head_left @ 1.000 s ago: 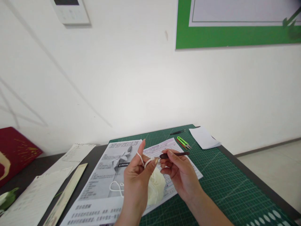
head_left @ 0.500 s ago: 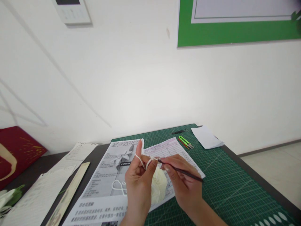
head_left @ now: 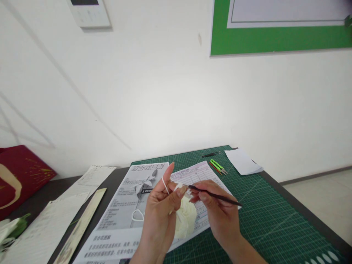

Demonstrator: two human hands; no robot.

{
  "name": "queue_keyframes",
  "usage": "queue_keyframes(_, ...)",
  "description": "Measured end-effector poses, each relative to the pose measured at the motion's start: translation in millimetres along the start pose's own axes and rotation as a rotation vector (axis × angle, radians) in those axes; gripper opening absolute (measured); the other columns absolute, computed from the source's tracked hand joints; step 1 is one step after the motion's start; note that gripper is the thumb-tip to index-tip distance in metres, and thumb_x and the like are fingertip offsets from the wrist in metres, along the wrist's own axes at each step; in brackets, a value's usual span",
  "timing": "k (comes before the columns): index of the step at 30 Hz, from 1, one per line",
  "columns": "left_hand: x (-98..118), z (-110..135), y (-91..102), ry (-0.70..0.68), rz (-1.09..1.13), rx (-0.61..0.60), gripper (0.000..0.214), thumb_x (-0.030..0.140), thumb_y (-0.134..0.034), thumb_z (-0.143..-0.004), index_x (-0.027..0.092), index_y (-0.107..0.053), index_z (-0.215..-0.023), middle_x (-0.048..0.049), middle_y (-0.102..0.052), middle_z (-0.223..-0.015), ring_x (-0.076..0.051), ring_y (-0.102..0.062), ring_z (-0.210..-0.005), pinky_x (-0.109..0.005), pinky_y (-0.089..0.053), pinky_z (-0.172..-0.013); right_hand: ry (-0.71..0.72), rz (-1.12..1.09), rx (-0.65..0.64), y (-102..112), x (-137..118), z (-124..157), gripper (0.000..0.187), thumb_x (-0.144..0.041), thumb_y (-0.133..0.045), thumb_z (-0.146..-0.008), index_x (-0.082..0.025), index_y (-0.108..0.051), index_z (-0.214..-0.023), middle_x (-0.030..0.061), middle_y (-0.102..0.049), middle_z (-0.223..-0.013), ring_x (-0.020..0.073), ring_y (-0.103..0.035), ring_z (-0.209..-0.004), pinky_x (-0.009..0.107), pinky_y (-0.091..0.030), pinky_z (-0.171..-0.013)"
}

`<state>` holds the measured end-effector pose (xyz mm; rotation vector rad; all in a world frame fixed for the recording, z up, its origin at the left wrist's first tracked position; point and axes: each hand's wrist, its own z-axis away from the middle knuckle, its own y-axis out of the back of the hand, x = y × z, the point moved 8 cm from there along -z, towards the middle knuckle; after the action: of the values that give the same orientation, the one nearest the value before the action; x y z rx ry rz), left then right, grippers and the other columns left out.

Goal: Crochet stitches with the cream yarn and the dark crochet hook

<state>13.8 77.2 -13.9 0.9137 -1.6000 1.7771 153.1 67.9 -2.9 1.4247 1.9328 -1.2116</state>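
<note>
One white yarn piece [head_left: 179, 186], pinched in your left hand [head_left: 161, 211]; right hand [head_left: 220, 212], adjacent, clasps dark tool [head_left: 224, 198]; hold the strand [head_left: 165, 186] evenly taut.

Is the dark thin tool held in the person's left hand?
No, the right hand grips the dark thin tool, while the left hand holds white yarn.

Soft matt yarn ball [head_left: 187, 219], smooth tool [head_left: 226, 199], matt paper sheet [head_left: 117, 236], smooth matt cutting mat [head_left: 266, 212].
</note>
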Motion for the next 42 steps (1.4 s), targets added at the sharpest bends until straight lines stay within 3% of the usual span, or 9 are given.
queue_keyframes(6, 10, 7, -3.3, -0.054, -0.047, 0.037, 0.047, 0.016, -0.079, -0.062, 0.029, -0.069, -0.107, 0.0065, -0.048, -0.058, -0.003, -0.037, -0.049, -0.016, -0.032, -0.050, -0.209, -0.239, 0.078, 8, 26, 3, 0.014, -0.026, -0.072, -0.076, -0.023, -0.075, -0.089, 0.0038, -0.074, -0.078, 0.0154, -0.068, -0.064, 0.025, -0.058, -0.054)
queue_keyframes(19, 16, 13, -5.4, -0.088, -0.011, 0.069, 0.047, 0.016, -0.080, -0.061, 0.029, -0.070, -0.105, 0.0071, -0.049, -0.059, -0.003, -0.039, -0.049, -0.015, -0.036, -0.051, -0.330, -0.343, 0.149, 11, 27, 0, 0.014, -0.028, -0.077, -0.070, -0.020, -0.075, -0.081, 0.0033, -0.074, -0.067, 0.0129, -0.068, -0.055, 0.021, -0.058, -0.054)
queue_keyframes(26, 13, 12, -0.2, -0.056, 0.027, 0.078, 0.048, 0.016, -0.083, -0.055, 0.027, -0.072, -0.101, 0.0060, -0.053, -0.059, -0.005, -0.049, -0.054, -0.016, -0.041, -0.056, -0.331, -0.350, 0.132, 9, 22, -2, 0.014, -0.029, -0.078, -0.069, -0.019, -0.075, -0.079, 0.0019, -0.073, -0.065, 0.0115, -0.067, -0.054, 0.018, -0.057, -0.054)
queue_keyframes(42, 20, 17, -7.7, -0.096, -0.003, 0.028, 0.046, 0.018, -0.082, -0.058, 0.027, -0.072, -0.102, 0.0071, -0.051, -0.055, -0.003, -0.045, -0.051, -0.013, -0.039, -0.053, -0.232, -0.363, 0.035, 7, 12, -8, 0.010, -0.025, -0.075, -0.074, -0.020, -0.074, -0.081, 0.0002, -0.073, -0.073, 0.0096, -0.068, -0.061, 0.017, -0.058, -0.060)
